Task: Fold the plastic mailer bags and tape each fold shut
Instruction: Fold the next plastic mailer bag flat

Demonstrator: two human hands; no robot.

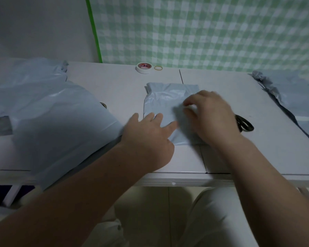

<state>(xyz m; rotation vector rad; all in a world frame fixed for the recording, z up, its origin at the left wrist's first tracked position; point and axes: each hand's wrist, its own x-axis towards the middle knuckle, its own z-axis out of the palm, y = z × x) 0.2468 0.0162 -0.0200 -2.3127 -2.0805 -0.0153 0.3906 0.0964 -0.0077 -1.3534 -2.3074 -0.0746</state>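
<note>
A folded pale blue mailer bag (165, 100) lies at the middle of the white table (221, 97). My left hand (150, 138) presses flat on its near left corner with the fingers spread. My right hand (210, 114) is blurred over the bag's right half, and its curled fingers pinch a fold or small flap of the plastic. What exactly sits between those fingertips is too blurred to tell. A white roll of tape (144, 68) lies at the far edge of the table.
A pile of unfolded blue mailer bags (48, 113) covers the table's left side. More bags (292, 97) lie at the right. Black scissors (244, 123) rest just right of my right wrist. A yellow rubber band (158, 68) lies beside the tape.
</note>
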